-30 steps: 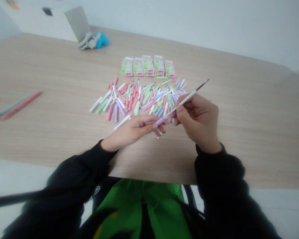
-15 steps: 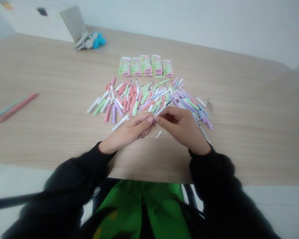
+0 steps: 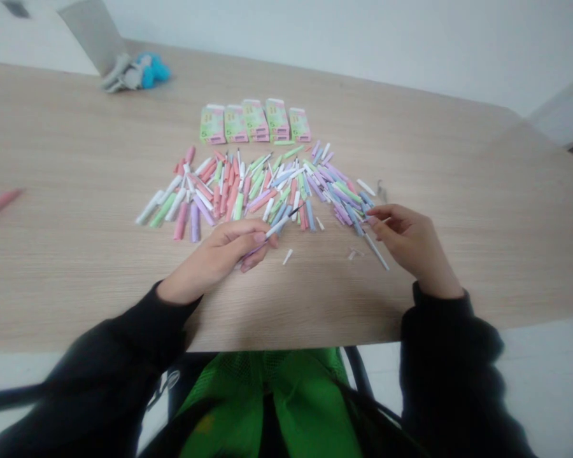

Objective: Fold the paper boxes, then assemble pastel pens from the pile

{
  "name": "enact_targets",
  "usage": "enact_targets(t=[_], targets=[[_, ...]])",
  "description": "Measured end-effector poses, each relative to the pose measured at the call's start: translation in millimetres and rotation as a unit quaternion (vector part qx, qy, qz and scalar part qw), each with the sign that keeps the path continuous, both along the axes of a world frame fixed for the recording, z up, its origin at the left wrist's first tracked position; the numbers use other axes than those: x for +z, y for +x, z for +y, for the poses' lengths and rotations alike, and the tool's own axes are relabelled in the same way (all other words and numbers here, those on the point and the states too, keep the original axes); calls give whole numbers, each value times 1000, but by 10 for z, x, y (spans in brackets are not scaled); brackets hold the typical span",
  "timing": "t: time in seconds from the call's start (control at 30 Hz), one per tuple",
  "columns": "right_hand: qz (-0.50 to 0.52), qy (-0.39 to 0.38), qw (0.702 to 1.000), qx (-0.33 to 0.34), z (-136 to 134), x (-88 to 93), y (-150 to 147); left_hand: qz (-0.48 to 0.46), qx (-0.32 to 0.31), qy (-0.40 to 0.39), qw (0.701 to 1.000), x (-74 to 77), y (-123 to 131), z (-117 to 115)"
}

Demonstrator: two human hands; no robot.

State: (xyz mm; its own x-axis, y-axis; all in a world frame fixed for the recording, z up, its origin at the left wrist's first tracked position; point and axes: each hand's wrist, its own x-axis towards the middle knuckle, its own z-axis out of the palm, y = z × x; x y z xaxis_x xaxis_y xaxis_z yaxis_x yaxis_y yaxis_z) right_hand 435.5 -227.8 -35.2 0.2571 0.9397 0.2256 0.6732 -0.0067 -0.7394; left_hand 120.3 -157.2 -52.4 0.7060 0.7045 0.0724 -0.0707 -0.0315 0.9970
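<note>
Now the left hand [image 3: 214, 254] grips a thin paintbrush [image 3: 274, 229] between thumb and fingers. The right hand's fingertips [image 3: 375, 216], pinched beside the pastel tubes [image 3: 310, 197], may hold something too small to tell.

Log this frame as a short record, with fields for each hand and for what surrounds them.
Left hand: holds a thin paintbrush, dark tip pointing up and away
Right hand: fingers pinched at the pile's right edge; anything held is too small to tell
Nearest: slim pastel tubes in a loose pile; a thin pale stick below the right hand
Surface: wood-grain table
Beyond: five green-and-pink boxes in a row
</note>
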Motion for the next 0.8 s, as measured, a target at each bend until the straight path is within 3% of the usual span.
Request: enact_targets(t=[0.2, 0.37, 0.5, 0.63, 0.8], targets=[[-155, -81, 981, -87, 88, -256, 753, -49, -1, -49, 998, -72, 14, 28], [-204, -94, 971, -82, 228, -451, 1061, -27, 11, -59, 998, -121, 10, 69], [-192, -93, 976, -36, 314, -590, 1117, -4, 8, -50, 999, -102, 5, 56], [-189, -83, 978, -39, 341, -641, 1102, 27, -11, -32, 999, -45, 4, 30], [-99, -33, 991, -78, 234, -391, 888, 73, -16, 4, 997, 4, 25, 24]])
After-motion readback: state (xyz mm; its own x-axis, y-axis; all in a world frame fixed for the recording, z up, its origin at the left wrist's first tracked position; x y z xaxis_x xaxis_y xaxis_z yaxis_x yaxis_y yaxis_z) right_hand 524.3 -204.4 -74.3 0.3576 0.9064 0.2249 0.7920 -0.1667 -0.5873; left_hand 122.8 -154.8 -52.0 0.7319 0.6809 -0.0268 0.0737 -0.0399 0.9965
